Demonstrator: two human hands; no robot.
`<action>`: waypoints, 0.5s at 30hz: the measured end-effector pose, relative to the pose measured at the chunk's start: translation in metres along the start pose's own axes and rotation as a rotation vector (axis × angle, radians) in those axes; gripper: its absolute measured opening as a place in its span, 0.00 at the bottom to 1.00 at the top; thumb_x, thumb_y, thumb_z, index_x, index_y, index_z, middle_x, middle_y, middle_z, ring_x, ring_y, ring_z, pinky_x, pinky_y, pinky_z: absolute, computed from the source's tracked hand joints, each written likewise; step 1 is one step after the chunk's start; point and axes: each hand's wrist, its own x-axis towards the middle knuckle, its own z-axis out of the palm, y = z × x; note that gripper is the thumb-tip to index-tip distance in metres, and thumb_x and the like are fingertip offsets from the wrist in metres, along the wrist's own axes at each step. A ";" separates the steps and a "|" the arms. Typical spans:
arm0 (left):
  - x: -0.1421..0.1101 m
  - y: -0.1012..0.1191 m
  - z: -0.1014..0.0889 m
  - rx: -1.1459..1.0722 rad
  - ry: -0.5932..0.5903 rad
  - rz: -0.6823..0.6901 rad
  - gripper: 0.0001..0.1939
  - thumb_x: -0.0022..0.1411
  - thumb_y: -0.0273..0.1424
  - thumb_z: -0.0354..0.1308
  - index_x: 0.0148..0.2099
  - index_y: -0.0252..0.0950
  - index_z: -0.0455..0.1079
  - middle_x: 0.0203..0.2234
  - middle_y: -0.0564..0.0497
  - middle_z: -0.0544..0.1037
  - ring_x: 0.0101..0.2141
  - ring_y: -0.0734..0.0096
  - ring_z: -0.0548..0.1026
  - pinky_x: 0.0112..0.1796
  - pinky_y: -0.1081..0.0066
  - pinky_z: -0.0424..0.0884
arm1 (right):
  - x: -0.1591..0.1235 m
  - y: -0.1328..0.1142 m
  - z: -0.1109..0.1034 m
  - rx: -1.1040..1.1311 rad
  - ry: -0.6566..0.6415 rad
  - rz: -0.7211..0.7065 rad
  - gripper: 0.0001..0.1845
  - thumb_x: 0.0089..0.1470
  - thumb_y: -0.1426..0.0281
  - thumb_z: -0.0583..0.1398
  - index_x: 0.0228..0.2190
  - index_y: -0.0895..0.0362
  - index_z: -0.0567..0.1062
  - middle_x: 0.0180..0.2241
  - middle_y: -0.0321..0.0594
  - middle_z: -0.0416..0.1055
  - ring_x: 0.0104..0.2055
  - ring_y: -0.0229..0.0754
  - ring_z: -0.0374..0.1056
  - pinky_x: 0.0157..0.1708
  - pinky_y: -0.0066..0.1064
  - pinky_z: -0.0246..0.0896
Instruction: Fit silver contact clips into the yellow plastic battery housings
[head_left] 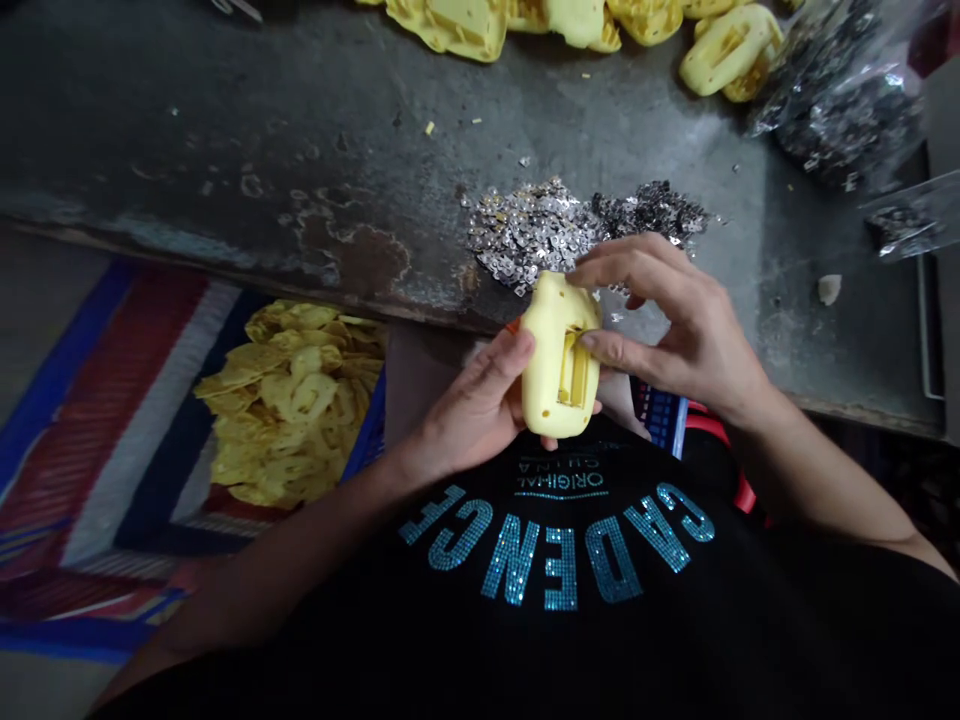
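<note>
A pale yellow plastic housing [546, 350] with a rectangular battery compartment [574, 370] is held up in front of my chest, just off the table edge. Wrapped round its left side is my left hand [480, 395], thumb on the front face and fingers behind. My right hand [675, 320] has its thumb at the compartment's upper right edge and its index finger by the housing's top end. Whether a small part sits under that thumb is hidden. Beyond the housing, a pile of small silvery metal contact plates [529, 235] lies on the table, with darker metal pieces [652, 208] beside it.
More yellow housings [731, 50] line the far side of the grey metal table [300, 130]. Plastic bags of metal pieces [847, 110] lie at the right. Below left, a striped woven sack [112, 400] holds a heap of yellow plastic parts [300, 400].
</note>
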 end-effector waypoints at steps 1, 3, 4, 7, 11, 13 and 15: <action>-0.001 -0.001 0.000 0.035 0.042 0.036 0.45 0.64 0.60 0.72 0.73 0.41 0.66 0.49 0.43 0.88 0.35 0.53 0.90 0.18 0.73 0.74 | 0.000 0.003 0.003 0.052 -0.010 0.023 0.20 0.66 0.59 0.70 0.55 0.53 0.80 0.56 0.44 0.81 0.57 0.50 0.77 0.58 0.47 0.76; -0.002 -0.003 0.000 0.106 0.121 0.094 0.43 0.63 0.55 0.75 0.71 0.43 0.68 0.48 0.46 0.88 0.33 0.58 0.88 0.20 0.74 0.74 | 0.001 0.008 0.009 0.152 -0.039 0.077 0.26 0.62 0.61 0.72 0.58 0.54 0.77 0.57 0.45 0.79 0.56 0.49 0.76 0.58 0.46 0.76; -0.003 -0.004 0.000 0.141 0.145 0.116 0.42 0.62 0.54 0.77 0.70 0.43 0.69 0.45 0.48 0.88 0.31 0.61 0.87 0.20 0.75 0.74 | 0.001 0.010 0.012 0.189 -0.041 0.103 0.26 0.61 0.63 0.72 0.58 0.55 0.77 0.57 0.45 0.79 0.55 0.48 0.76 0.58 0.46 0.76; -0.008 -0.006 -0.006 0.273 0.164 0.151 0.38 0.65 0.52 0.75 0.70 0.43 0.71 0.39 0.49 0.87 0.32 0.64 0.85 0.25 0.75 0.78 | -0.001 0.014 0.023 0.244 0.013 0.152 0.25 0.57 0.63 0.73 0.54 0.54 0.76 0.54 0.43 0.78 0.54 0.48 0.75 0.59 0.45 0.74; -0.018 -0.008 -0.017 0.395 0.182 0.099 0.35 0.74 0.51 0.68 0.75 0.43 0.70 0.52 0.42 0.88 0.44 0.54 0.89 0.41 0.65 0.86 | -0.011 0.016 0.041 0.297 0.154 0.188 0.24 0.55 0.61 0.71 0.51 0.52 0.75 0.51 0.41 0.77 0.52 0.47 0.74 0.52 0.41 0.74; -0.021 -0.007 -0.022 0.426 0.210 0.084 0.36 0.71 0.50 0.71 0.74 0.40 0.73 0.54 0.40 0.88 0.49 0.48 0.88 0.47 0.61 0.87 | -0.017 0.018 0.048 0.295 0.225 0.198 0.24 0.55 0.61 0.70 0.52 0.52 0.74 0.51 0.41 0.76 0.51 0.47 0.73 0.50 0.40 0.74; -0.021 -0.006 -0.025 0.442 0.268 0.078 0.37 0.66 0.49 0.76 0.71 0.37 0.77 0.52 0.39 0.89 0.51 0.43 0.88 0.49 0.58 0.87 | -0.022 0.021 0.052 0.262 0.274 0.189 0.25 0.56 0.62 0.70 0.53 0.52 0.74 0.51 0.41 0.76 0.51 0.47 0.73 0.50 0.40 0.74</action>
